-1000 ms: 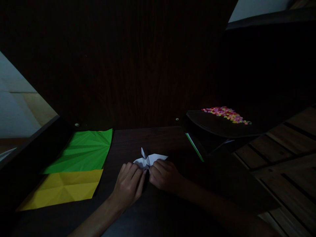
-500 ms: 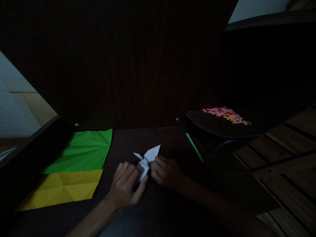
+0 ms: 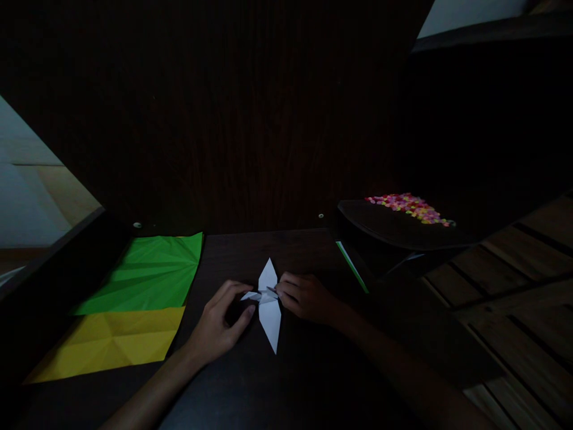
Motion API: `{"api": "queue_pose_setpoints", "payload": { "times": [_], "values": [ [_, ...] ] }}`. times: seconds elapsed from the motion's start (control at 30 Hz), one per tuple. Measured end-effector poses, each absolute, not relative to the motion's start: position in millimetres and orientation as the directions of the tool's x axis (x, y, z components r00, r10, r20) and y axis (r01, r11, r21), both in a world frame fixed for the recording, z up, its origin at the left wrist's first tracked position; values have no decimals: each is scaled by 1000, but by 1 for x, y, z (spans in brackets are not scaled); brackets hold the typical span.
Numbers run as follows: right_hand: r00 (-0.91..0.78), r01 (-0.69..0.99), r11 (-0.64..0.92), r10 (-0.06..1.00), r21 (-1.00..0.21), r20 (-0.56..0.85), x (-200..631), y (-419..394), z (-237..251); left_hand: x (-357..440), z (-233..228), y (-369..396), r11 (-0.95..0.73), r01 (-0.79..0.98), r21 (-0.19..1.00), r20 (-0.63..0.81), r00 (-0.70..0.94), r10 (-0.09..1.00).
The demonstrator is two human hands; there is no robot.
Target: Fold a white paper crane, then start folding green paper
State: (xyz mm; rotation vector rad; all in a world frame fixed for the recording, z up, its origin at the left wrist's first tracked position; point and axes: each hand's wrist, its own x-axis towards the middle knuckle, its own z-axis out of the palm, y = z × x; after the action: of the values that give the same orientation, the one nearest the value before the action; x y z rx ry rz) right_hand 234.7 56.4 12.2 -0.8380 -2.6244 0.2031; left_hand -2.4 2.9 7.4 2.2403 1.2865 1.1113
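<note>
Already well folded, the white paper bird (image 3: 270,304) is pinched at its middle by both hands — left hand (image 3: 219,319), right hand (image 3: 304,297) — wings pointed, finishing folds seemingly left.

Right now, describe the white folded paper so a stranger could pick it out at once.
Start at the dark wooden table, with a green sheet and a yellow sheet lying at its left. Near the table's middle, between the left hand and right hand, lies the white folded paper. It alone is white, narrow, and pointed at both ends.
</note>
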Motion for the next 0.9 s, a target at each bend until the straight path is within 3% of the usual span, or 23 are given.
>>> {"api": "queue_pose_setpoints", "payload": {
  "times": [0.17, 0.3, 0.43, 0.57, 0.73, 0.83, 0.9],
  "values": [
    [-696, 470, 743, 644, -477, 317, 232, 58, 10, 2, 4, 5, -564, 518, 643, 464, 323, 825],
    [-544, 451, 553, 792, -700, 276, 231, 59, 10, 3, 6, 5, -566, 528, 633, 514, 261, 817],
    [-516, 367, 384, 842, -848, 158, 230, 58, 14, 2, 7, 2, -627, 532, 570, 635, 198, 746],
    [-490, 331, 190, 872, -924, 4, 221, 52, 15, 4, 6, -3, -676, 544, 498, 728, 162, 667],
    [-578, 157, -2, 810, -988, -94, 211, 45, 6, 8, 6, -8, -728, 514, 453, 757, 210, 619],
    [-605, 155, -132, 770, -979, -199, 210, 44, 4, 4, 8, -11, -717, 467, 518, 709, 235, 665],
    [-620, 150, -158, 754, -976, -217, 211, 45, 5, -1, 9, -11, -672, 381, 635, 634, 239, 735]
  ]
}}
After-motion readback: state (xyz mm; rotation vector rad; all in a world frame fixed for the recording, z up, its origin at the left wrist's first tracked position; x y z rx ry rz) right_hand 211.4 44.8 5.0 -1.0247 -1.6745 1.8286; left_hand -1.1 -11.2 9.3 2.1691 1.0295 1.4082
